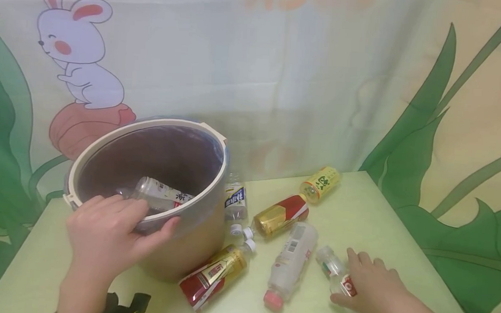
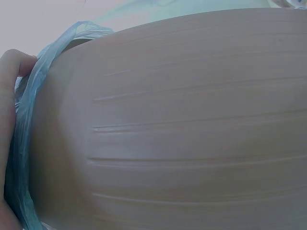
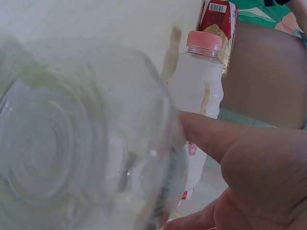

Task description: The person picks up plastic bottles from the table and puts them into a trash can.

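My left hand grips the near rim of a brown bin, fingers over the inside and thumb along the outside. In the left wrist view a bluish plastic liner folds over the rim beside that hand. A clear bottle with a white label lies inside the bin. At the right of the table, my right hand holds a clear plastic bottle lying on its side, thumb and fingers on opposite sides. Its round base fills much of the right wrist view.
A white bottle with a pink cap lies between the bin and my right hand. Two red-and-gold bottles, one nearer and one farther, a yellow-labelled bottle and a blue-labelled bottle surround it. A printed curtain hangs behind the table.
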{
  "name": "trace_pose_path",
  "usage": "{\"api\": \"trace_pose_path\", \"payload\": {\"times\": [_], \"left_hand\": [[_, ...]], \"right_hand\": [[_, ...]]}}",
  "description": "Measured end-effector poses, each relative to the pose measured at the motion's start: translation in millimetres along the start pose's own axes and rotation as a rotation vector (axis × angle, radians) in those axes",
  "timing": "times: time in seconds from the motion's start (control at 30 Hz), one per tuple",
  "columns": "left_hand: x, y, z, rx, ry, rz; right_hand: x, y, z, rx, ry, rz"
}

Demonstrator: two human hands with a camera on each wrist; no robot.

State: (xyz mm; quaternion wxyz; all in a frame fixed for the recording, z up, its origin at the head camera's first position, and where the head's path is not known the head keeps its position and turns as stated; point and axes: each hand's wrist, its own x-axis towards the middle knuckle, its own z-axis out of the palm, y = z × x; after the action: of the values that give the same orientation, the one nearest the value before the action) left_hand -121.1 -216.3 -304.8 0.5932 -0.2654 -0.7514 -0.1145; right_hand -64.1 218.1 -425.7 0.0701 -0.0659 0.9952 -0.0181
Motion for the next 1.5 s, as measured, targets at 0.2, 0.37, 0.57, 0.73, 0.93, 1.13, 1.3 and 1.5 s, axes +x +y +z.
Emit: {"api": "trace_pose_path", "payload": {"times": [0.2,0.37,0.57,0.73,0.93,1.13,1.3,1.5], "left_hand": [[-1.6,-1.4,0.7,-0.003,-0.006,0.002],[-2.0,-1.7,0.9,0.002,-0.010,0.002],[-1.0,-1.4,1.1,0.007,-0.017,0.006],[-0.3,-0.9,0.5,0.008,-0.018,0.009],[-0.6,-0.8,0.3,0.003,-0.020,0.012],[-1.8,-2.1,0.5,-0.001,-0.028,0.010],[-1.7,-1.9,0.2,-0.001,-0.033,0.012],[3.1,1.0,-2.0,-0.007,-0.033,0.021]], "right_hand": [[-0.9,1,3,0.009,-0.019,-0.022],[-0.8,2,3,0.014,-0.045,-0.032],[1.1,8,8,0.058,-0.052,-0.047],[4.8,15,11,0.102,-0.046,-0.087],[9.8,23,15,0.170,-0.022,-0.159],[13.7,29,18,0.159,0.021,-0.163],[19.7,34,23,0.164,0.030,-0.117],[20.1,37,28,0.211,0.060,-0.078]]}}
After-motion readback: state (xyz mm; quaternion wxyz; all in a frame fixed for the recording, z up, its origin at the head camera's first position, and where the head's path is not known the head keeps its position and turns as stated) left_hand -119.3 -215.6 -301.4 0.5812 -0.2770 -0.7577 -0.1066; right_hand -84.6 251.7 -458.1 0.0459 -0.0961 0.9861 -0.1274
